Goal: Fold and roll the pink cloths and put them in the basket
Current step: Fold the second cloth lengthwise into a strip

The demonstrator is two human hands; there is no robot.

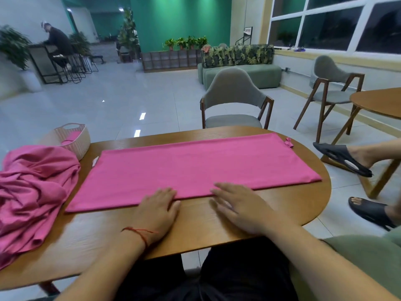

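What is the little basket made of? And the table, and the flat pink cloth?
The basket looks like pale plastic moulded in a woven pattern, though it could be real wicker. The table looks like wood or wood veneer: brown grain lines, slight sheen. The flat pink cloth seems a thin, soft matte fabric, perhaps cotton knit; it lies smooth.
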